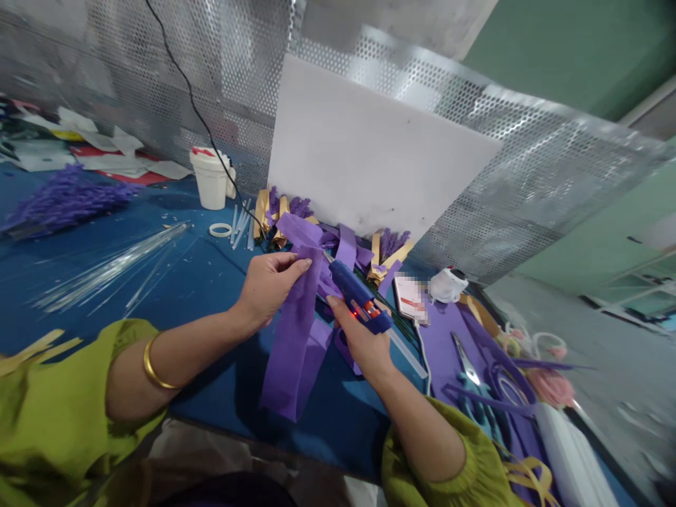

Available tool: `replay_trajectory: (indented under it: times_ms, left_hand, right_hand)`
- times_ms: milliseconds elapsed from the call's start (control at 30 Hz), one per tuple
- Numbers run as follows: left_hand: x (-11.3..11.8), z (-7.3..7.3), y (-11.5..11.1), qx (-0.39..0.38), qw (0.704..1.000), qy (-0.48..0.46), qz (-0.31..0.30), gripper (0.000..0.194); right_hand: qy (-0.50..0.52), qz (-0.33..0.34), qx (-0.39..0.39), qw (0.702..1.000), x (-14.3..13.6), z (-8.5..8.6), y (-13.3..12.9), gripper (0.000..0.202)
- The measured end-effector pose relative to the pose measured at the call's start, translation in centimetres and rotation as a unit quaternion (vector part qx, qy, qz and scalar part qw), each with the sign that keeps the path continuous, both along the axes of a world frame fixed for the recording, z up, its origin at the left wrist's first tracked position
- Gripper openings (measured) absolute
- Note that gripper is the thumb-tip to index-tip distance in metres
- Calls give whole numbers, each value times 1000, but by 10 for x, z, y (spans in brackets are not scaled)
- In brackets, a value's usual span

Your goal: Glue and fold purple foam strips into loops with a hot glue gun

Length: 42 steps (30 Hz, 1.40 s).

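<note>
The left hand (267,287) pinches a purple strip (291,334) between closed-up fingers, the strip's long axis running far to near over the blue surface (203,271). To its right, the right hand (365,345) grips a glue gun (346,282), nozzle slanting far and left, tip at the strip's right edge; contact is unclear.

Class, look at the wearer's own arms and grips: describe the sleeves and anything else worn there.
The left sleeve and right sleeve are loose, yellow-green fabric, stopping short of the wrists. A smooth gold-coloured bangle circles the left forearm; none shows on the right. The left grip and right grip wear no gloves.
</note>
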<state>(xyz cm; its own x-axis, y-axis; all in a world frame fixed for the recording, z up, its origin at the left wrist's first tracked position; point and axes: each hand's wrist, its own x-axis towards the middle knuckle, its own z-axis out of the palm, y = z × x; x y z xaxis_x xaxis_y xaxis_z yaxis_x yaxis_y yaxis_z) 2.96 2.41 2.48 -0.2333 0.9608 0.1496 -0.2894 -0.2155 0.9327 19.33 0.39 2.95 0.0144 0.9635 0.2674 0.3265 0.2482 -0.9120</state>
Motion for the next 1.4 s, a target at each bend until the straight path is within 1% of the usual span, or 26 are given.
replay_trajectory:
  times_ms: [367,633,1067,1267,1400]
  left_hand:
    - [-1,0,0,4,1000,-3,3,28]
    - [-1,0,1,0,1000,-3,4,27]
    - [-2,0,2,6,1000,2,18,29]
    - [-2,3,1,5,1000,-14,22,27]
    - [-3,4,2,9,1000,-8,26,28]
  right_hand:
    - [-8,-13,1,1000,-4,7,-2,38]
    - [-15,-16,-1,1000,-3,5,-1,42]
    - [-26,-11,-9,1000,-3,4,-2,42]
    - [-35,-9,-5,999,-3,3,-2,43]
    - [-39,-1,-6,999,-3,3,-2,44]
